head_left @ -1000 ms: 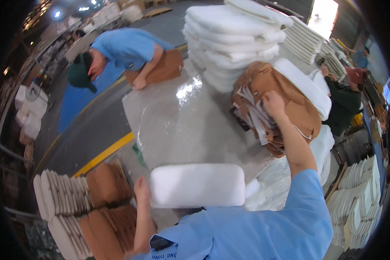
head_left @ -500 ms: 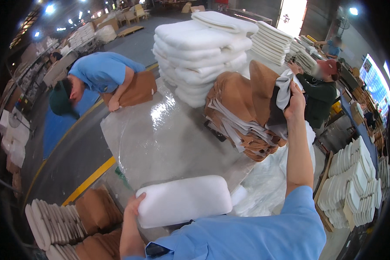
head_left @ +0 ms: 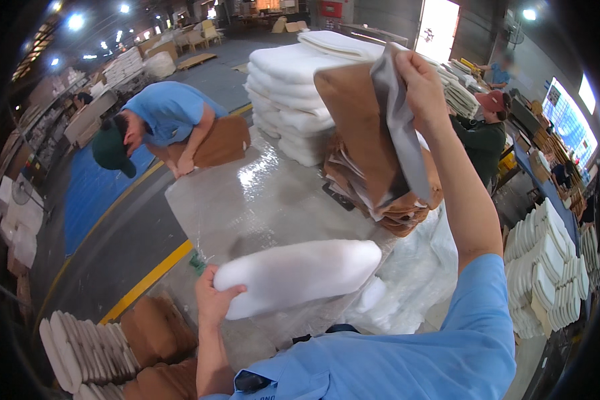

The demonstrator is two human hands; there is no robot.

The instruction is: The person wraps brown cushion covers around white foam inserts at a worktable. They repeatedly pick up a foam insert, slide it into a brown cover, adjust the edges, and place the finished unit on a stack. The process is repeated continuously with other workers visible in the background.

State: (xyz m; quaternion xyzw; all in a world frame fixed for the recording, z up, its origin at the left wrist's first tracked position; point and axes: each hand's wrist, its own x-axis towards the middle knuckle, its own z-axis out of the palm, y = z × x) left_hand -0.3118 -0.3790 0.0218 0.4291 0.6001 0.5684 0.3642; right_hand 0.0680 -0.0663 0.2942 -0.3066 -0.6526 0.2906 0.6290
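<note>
Over the near side of the shiny grey surface (head_left: 230, 217), the worker in blue has both hands full. Their left hand (head_left: 216, 295) is curled round the left end of a plump white cushion (head_left: 303, 272), thumb on the front and fingers apparently behind, a grip that seems enough for something so light and soft. Its far end tilts up a little to the right; whether its underside rests on anything, I can't tell. The right hand (head_left: 420, 87), raised well above, is closed with thumb and fingers pinching the top edge of a brown cover (head_left: 352, 127). Held from up there, the cloth hangs loose, so its grey lining (head_left: 399, 110) shows, probably because only the edge is gripped. Below it sits a heap of brown covers (head_left: 413, 212), within easy reach of that arm, which may be why it lies on that side. Behind, white padding (head_left: 283, 80) is piled flat in layers, presumably to save room. Across the way, a co-worker (head_left: 170, 110) leans over a brown bundle (head_left: 227, 141), forearms low, perhaps to steady it.
</note>
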